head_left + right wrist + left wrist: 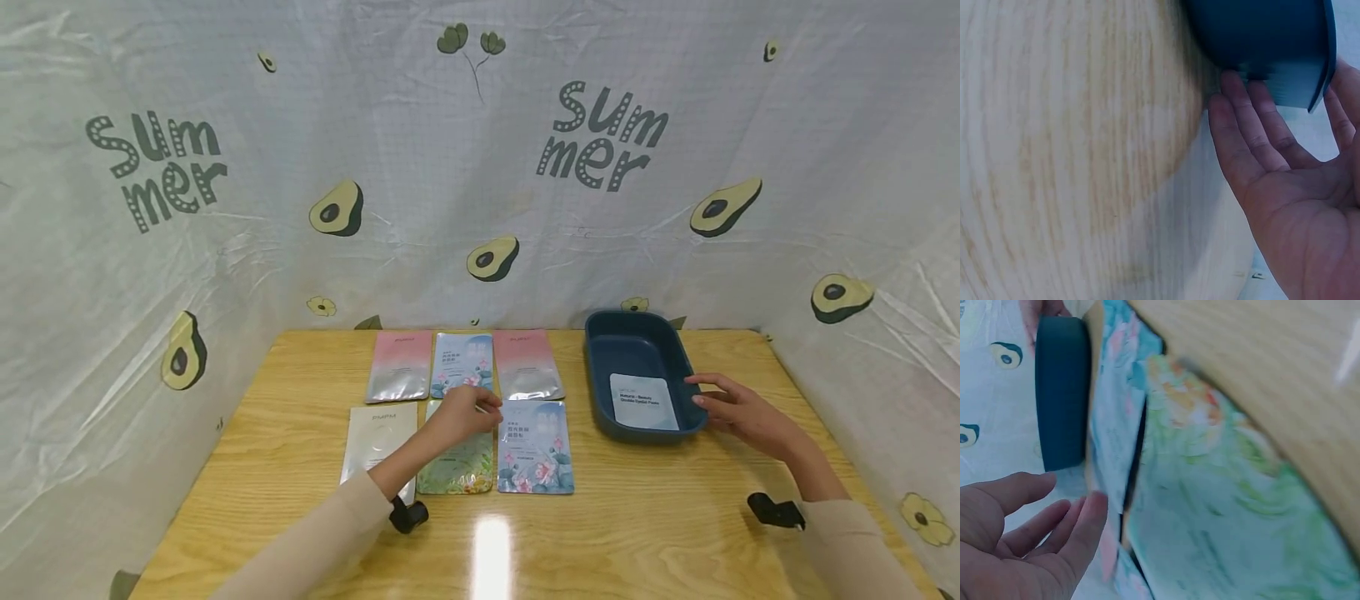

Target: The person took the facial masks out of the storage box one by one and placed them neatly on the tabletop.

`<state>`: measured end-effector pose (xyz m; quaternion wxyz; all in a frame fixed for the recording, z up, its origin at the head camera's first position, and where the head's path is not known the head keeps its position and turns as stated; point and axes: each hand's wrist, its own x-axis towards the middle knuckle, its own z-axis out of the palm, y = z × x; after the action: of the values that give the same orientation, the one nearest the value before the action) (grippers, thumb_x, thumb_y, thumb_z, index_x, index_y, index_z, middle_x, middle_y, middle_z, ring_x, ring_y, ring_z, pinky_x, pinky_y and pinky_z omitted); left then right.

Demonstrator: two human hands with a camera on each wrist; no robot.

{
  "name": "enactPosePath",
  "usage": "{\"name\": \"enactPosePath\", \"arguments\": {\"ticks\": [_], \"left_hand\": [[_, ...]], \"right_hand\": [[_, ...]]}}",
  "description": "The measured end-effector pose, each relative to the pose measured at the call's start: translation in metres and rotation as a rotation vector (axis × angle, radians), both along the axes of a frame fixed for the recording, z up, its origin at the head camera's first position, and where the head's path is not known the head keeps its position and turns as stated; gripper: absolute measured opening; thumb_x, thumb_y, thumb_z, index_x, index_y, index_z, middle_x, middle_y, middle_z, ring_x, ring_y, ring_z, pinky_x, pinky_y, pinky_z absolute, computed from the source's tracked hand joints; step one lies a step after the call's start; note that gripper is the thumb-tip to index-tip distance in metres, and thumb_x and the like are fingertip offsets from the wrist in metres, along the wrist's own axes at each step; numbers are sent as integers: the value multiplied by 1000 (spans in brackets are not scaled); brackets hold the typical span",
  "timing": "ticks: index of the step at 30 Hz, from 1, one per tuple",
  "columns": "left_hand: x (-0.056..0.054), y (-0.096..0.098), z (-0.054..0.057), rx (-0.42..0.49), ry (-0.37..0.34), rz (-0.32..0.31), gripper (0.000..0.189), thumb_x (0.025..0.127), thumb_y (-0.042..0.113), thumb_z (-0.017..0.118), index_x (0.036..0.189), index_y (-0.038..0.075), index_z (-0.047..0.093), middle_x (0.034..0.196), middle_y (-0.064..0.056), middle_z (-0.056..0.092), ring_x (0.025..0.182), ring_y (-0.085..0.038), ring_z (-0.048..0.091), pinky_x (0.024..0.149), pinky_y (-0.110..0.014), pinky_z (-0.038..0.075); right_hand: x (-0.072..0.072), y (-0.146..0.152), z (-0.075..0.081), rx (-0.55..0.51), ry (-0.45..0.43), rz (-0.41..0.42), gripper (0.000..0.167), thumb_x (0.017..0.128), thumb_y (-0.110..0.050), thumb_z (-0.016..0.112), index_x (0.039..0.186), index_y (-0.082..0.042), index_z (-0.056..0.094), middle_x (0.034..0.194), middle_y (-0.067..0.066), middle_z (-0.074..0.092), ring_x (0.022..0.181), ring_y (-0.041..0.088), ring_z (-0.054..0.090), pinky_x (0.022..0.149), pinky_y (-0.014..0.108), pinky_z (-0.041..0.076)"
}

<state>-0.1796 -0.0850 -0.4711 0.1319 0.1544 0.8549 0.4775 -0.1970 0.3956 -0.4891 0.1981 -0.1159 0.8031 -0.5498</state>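
Observation:
My left hand (467, 412) is over the green floral sheet mask packet (457, 471), by the edge of the blue floral packet (536, 450). In the left wrist view its thumb and fingers are apart, with nothing between them. On the right stands a dark blue plastic bin (600, 392) holding a flat white packet (643, 402) with printed text. My right hand (750, 419) grips the bin's right wall: fingertips reach over the rim, and in the right wrist view other straight fingers (1244, 125) touch the outside.
In the back row lie a pink packet (401, 367), a blue packet (462, 358) and another pink packet (528, 367). A cream packet (378, 433) is at front left, partly behind my left arm. A patterned cloth (420, 167) hangs around the wooden table (637, 517).

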Motion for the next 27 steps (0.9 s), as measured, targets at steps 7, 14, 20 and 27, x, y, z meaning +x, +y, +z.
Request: {"name": "enactPosePath", "arguments": {"ticks": [7, 14, 20, 27], "left_hand": [[-22, 49, 22, 23, 163, -74, 33, 99, 8, 66, 131, 0, 64, 132, -21, 64, 119, -35, 64, 96, -38, 57], [-42, 122, 33, -23, 271, -180, 42, 100, 12, 66, 141, 7, 61, 136, -9, 65, 126, -23, 61, 101, -24, 52], [-59, 181, 33, -190, 333, -295, 53, 98, 20, 71, 148, 14, 55, 149, 0, 55, 138, -10, 48, 110, -19, 41], [-73, 225, 28, -388, 205, -243, 52, 94, 24, 76, 144, 24, 60, 148, 8, 55, 140, -13, 46, 109, -24, 44]], "right_hand": [[2, 2, -2, -48, -25, -15, 52, 110, -24, 48, 154, -4, 29, 156, 34, 23, 112, 6, 63, 92, 23, 55], [3, 1, -6, -76, -33, -13, 51, 110, -23, 47, 154, -3, 29, 150, 25, 35, 113, 16, 66, 94, 28, 56], [-1, 3, -5, -75, -42, -2, 51, 111, -22, 46, 155, -3, 28, 152, 29, 31, 115, 14, 66, 95, 29, 56], [-5, 3, -5, -56, -39, 6, 51, 111, -21, 47, 155, -3, 29, 149, 17, 36, 116, 12, 64, 95, 31, 56]]}}
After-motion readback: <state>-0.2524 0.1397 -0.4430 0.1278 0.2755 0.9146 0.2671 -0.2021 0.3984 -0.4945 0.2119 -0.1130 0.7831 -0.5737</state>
